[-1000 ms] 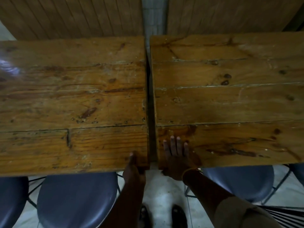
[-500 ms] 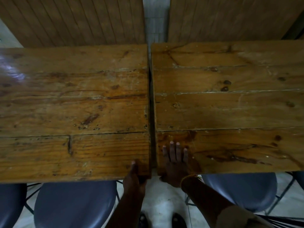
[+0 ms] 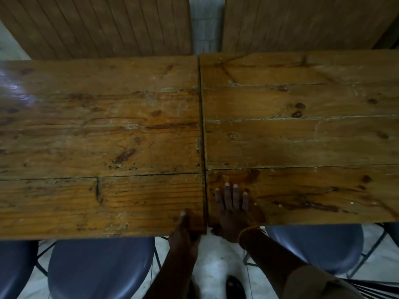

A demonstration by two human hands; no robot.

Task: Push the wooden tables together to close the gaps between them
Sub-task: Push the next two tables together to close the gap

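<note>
**Head view: two wooden tables drawn edge to edge**

Head view, looking down. The left table and the right table stand side by side, their plank tops level with one another. Between their facing edges runs a thin dark seam; the edges look nearly touching along the whole visible length, and whether they meet fully cannot be told. The right table's far edge sits slightly farther from the viewer than the left table's.

The left hand grips the near right corner of the left table: the thumb lies on top of the board, while the other fingers are curled under the edge and hidden. The right hand lies flat, palm down, on the near left corner of the right table, just beside the seam; its fingers are extended, close together, and hold nothing. A yellowish band circles the right wrist, and a light sleeve covers the forearm.

Under the near edges, grey-blue chair seats are tucked against both tables. A dark shoe rests on the pale floor between them. Beyond the tables stands vertical wooden panelling.

No brand, label or legible writing appears on any surface.
</note>
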